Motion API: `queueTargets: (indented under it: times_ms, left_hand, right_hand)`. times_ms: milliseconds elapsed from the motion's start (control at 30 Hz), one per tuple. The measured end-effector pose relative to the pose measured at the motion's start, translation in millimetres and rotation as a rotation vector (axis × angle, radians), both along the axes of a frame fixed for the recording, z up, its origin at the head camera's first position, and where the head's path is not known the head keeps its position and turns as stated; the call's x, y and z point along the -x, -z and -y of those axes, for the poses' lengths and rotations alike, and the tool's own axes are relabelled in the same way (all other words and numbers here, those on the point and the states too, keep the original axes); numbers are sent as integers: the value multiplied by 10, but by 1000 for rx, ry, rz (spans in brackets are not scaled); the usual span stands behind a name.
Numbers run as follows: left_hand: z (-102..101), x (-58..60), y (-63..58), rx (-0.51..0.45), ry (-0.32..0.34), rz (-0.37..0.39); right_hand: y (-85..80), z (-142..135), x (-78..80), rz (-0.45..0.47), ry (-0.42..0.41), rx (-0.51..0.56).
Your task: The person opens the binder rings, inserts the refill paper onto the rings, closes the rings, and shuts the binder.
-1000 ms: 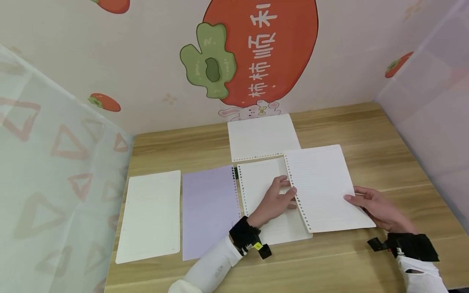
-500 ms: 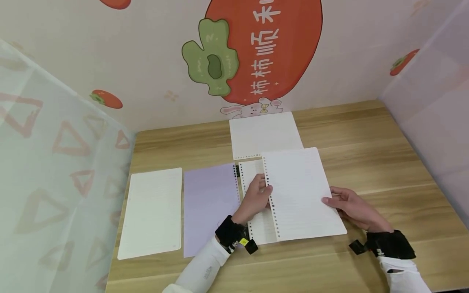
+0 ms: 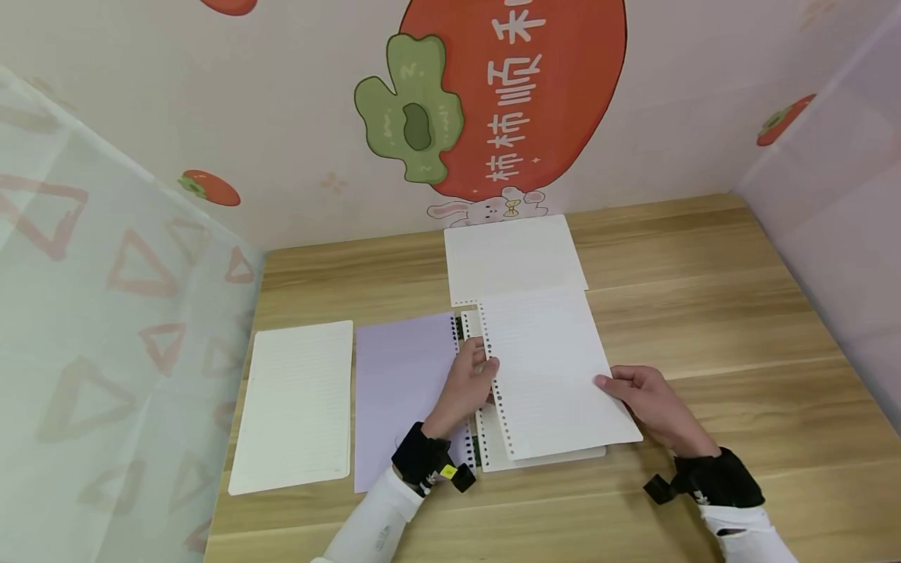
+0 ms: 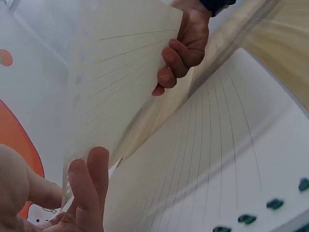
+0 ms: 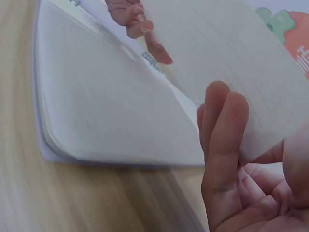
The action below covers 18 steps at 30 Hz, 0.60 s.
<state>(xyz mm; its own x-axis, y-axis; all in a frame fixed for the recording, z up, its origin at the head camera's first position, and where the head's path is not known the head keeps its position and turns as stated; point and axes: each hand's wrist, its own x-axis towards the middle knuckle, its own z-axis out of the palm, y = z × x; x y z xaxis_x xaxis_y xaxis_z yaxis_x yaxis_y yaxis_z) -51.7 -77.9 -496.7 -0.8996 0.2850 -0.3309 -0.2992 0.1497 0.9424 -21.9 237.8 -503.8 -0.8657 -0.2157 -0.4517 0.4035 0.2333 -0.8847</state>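
Note:
A white lined loose-leaf sheet (image 3: 549,375), holes along its left edge, is raised over an open binder notebook. My left hand (image 3: 466,379) pinches the holed edge, thumb on top and fingers beneath. At the opposite edge my right hand (image 3: 649,399) pinches the sheet the same way. Under it lie the notebook's pages (image 3: 496,446), their holes near dark green binder rings (image 4: 275,204). The purple cover (image 3: 404,399) lies flat to the left. In the right wrist view a gap shows between the held sheet and the page stack (image 5: 111,96).
At the far left of the wooden table (image 3: 739,344) lies a lined sheet (image 3: 292,407). Another white sheet (image 3: 514,254) lies at the back against the wall, its holed edge toward me. Printed wall sheets (image 3: 303,102) enclose the table at the back and both sides.
Both hands have carried the held sheet leftward, from beyond the notebook's right side to over its pages. The holed edge now hangs close to the rings. The other sheets stay put.

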Motion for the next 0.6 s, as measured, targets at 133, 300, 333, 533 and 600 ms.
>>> queueTargets:
  times_ms: [133,300,333,533,600]
  left_hand:
    - [127,-14,45,71,5,-61]
    - [267,-34,75,217,-19,-195]
    - [289,-36,78,243,-27,-228]
    - [360,-24,66,410,-51,-386]
    - [370,-17,75,477,-35,-442]
  right_hand:
    - [37,104,-18,0,17,-7]
    - [79,204,-41,12,28,20]
    - [85,222,-43,12,27,20]
    - [99,303,-52,11,28,11]
    - [96,325,-53,14,34,3]
